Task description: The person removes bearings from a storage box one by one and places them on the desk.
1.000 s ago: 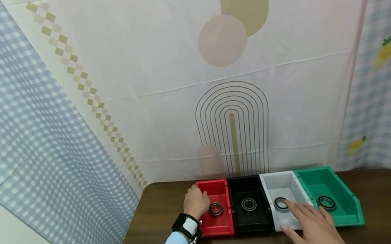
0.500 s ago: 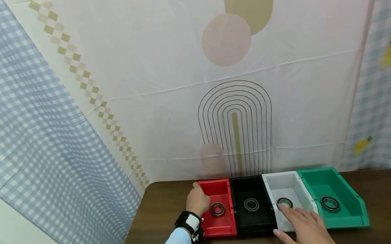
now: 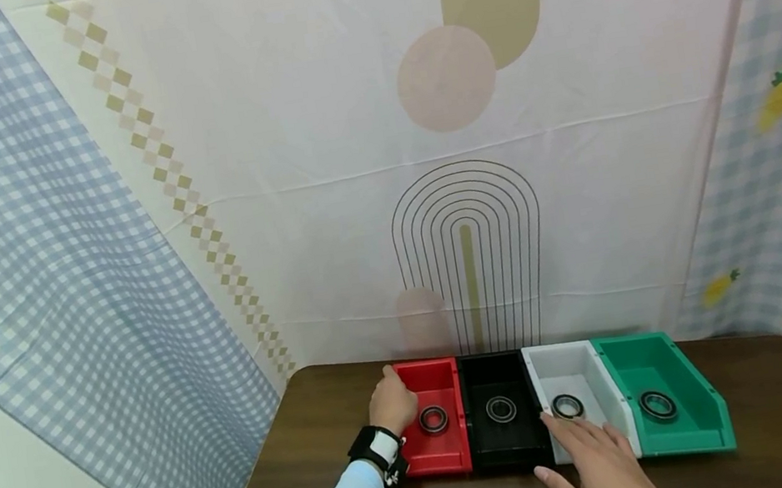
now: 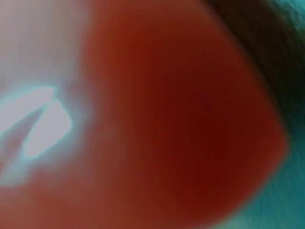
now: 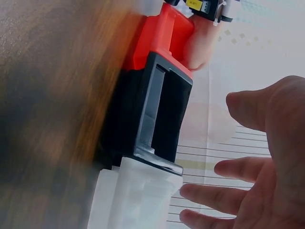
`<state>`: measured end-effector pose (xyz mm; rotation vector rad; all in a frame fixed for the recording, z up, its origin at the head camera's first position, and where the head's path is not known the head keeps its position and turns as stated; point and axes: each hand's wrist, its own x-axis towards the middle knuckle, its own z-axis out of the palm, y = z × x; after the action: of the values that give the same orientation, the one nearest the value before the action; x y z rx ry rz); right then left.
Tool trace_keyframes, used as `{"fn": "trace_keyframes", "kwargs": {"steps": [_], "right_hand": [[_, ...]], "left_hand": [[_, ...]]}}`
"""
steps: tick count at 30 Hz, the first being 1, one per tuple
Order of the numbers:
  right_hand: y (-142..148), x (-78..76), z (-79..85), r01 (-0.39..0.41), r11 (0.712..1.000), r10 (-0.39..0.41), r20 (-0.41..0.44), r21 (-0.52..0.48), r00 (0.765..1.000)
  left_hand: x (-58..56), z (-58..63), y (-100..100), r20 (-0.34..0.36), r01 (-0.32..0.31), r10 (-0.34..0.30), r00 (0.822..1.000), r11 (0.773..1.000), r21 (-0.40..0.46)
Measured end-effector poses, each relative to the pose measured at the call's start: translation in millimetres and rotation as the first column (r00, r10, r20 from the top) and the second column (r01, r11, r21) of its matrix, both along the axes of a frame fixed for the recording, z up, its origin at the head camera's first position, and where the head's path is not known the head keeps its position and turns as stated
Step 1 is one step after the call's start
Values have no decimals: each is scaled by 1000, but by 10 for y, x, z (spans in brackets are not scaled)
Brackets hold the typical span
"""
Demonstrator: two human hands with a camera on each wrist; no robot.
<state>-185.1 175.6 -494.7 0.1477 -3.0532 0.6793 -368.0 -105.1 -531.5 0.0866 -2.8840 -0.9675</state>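
In the head view my left hand (image 3: 393, 403) holds the left wall of a red plastic bin (image 3: 447, 456) with curled fingers, some of them hidden. A ball bearing (image 3: 435, 430) lies on that bin's floor. My right hand (image 3: 600, 461) has its fingers spread over the front of the white bin (image 3: 568, 361). Another bearing (image 3: 566, 397) lies in the white bin, just beyond the fingertips. Seen from the right wrist, the right fingers (image 5: 214, 196) are extended with nothing between them. The left wrist view is a red blur.
A black bin (image 3: 507, 450) with a bearing (image 3: 501, 409) stands between the red and white ones. At the right end is a green bin (image 3: 693, 439) holding a bearing (image 3: 658, 406). The row sits on a brown wooden table (image 3: 299, 443) before a patterned curtain (image 3: 330, 244).
My right hand has shifted left, from between the green and white bins to the white bin's front left, uncovering the white bin's bearing. The left hand stays at the red bin.
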Motion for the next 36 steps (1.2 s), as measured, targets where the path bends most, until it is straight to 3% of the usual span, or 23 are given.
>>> {"fn": "trace_keyframes", "kwargs": {"steps": [7,15,22,23,26,29,30,36], "right_hand": [[-77,-5,-22,-33,999,32,-41,-16,999],[-189,-88,-60,-130,989,125,-64,-74,990],[-370,-221,-124,-252,963,234,-165,-96,958],[-413,-230,-101,-256,961,236,-174,-100,956],[-516,-296,-156,-286,958,267,-260,-36,928],[-600,-385,-237,-304,952,299,-292,30,908],[-622,-416,-260,-310,950,310,-288,46,906],[-703,-578,-328,-334,940,341,-230,71,911]], "left_hand": [[1,-2,-3,-3,-11,11,1000,1000,17],[21,29,22,11,-15,15,1000,999,37],[64,58,-6,-13,-30,30,999,999,36],[33,-2,-31,-37,-20,20,999,1000,23],[42,8,-40,-37,-6,7,999,1000,28],[25,-8,-41,-25,0,1,1000,1000,27],[54,52,-19,-1,-6,6,1000,999,45],[30,32,-13,4,2,-2,1000,1000,25]]}}
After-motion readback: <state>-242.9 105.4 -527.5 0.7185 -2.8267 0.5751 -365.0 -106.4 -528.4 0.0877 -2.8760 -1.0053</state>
